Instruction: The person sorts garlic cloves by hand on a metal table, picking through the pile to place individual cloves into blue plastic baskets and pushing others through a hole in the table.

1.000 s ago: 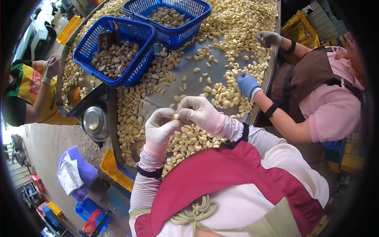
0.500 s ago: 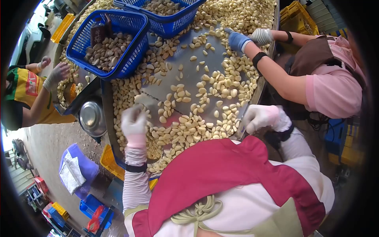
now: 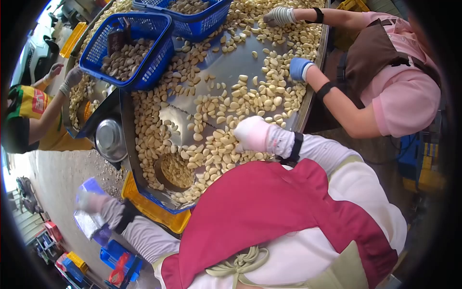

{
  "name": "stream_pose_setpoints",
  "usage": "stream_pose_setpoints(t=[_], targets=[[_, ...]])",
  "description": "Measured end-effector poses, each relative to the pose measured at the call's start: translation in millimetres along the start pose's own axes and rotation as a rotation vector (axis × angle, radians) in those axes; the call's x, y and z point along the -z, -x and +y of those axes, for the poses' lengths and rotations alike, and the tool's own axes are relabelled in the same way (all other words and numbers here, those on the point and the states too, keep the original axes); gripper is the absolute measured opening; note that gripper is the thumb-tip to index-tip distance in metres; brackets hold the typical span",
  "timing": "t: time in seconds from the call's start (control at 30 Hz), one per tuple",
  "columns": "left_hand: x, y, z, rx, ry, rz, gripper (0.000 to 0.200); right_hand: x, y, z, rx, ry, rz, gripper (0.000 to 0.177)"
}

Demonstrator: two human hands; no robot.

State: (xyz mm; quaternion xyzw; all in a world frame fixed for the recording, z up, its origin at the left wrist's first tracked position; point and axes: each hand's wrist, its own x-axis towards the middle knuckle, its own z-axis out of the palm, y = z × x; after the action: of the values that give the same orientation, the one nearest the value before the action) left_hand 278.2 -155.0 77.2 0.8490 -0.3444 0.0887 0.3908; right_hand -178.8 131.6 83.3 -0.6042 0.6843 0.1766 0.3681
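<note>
Pale peeled cloves that look like garlic [image 3: 224, 139] are spread over a metal-topped table [image 3: 231, 62]. My right hand [image 3: 252, 134], in a white glove with a pink cuff, is low over the cloves near the table's front. Its fingers are curled downward, and what they hold, if anything, is hidden. My left hand [image 3: 94, 202] is out to the left, off the table, in front of a purple bag [image 3: 101, 236]. Motion smears its fingers. Smaller clove pieces fill a round opening [image 3: 177, 171] at the table's near left corner.
Two blue baskets with brownish, unpeeled-looking cloves, a near one [image 3: 166, 58] and a far one [image 3: 202, 24], stand at the back. A metal bowl [image 3: 110, 139] is left of the table; a yellow crate [image 3: 154, 207] is below its corner. Co-workers' gloved hands work at right [image 3: 298, 69] and left [image 3: 73, 79].
My left hand has swung left and down, from above the cloves to outside the table, uncovering the round opening. My right hand has moved left from the edge onto the cloves. The right co-worker's hands have separated.
</note>
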Motion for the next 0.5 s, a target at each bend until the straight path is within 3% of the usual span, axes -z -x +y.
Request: stream_pose_setpoints(t=[0.03, 0.07, 0.13, 0.17, 0.2, 0.27, 0.3, 0.4, 0.47, 0.5], targets=[[5.5, -36.9, -25.2, -0.069, 0.145, 0.235, 0.045, -1.6, -4.8, -1.5, 0.007, 0.009, -0.004, 0.029], [25.7, -32.4, -17.7, -0.009, 0.505, 0.225, 0.041, -6.0, -13.7, -2.0, 0.04, 0.032, 0.003, 0.031], [24.6, -9.0, -42.6, -0.372, 0.16, 0.103, 0.033, -18.4, -25.4, -2.4, 0.115, 0.078, 0.074, 0.027], [41.3, 30.3, -36.3, -0.726, 0.154, 0.04, 0.025, -21.2, -29.6, -2.5, 0.125, 0.094, 0.076, 0.027], [36.8, 69.5, -28.6, -0.419, 0.642, -0.277, 0.021, -22.9, -33.4, -2.8, 0.116, 0.069, 0.074, 0.026], [92.6, 173.1, 27.0, -0.145, 0.77, -0.995, 0.019, -19.1, -29.7, -4.7, 0.093, 0.006, 0.089, 0.025], [91.8, 199.9, 24.6, -0.139, 0.768, -1.201, 0.015, -21.5, -30.6, -0.8, 0.091, 0.017, 0.091, 0.025], [110.5, 259.0, 22.6, -0.134, 0.744, -1.603, 0.018, -30.5, -31.6, 11.8, 0.124, -0.115, 0.176, 0.023], [115.1, 278.7, 23.7, -0.308, 0.526, -1.769, 0.03, -25.2, -21.5, 6.8, 0.192, -0.5, 0.266, 0.022], [114.3, 292.5, 19.2, -0.474, 0.525, -1.758, 0.036, -23.1, -14.9, -2.1, 0.202, -0.491, 0.256, 0.022]])
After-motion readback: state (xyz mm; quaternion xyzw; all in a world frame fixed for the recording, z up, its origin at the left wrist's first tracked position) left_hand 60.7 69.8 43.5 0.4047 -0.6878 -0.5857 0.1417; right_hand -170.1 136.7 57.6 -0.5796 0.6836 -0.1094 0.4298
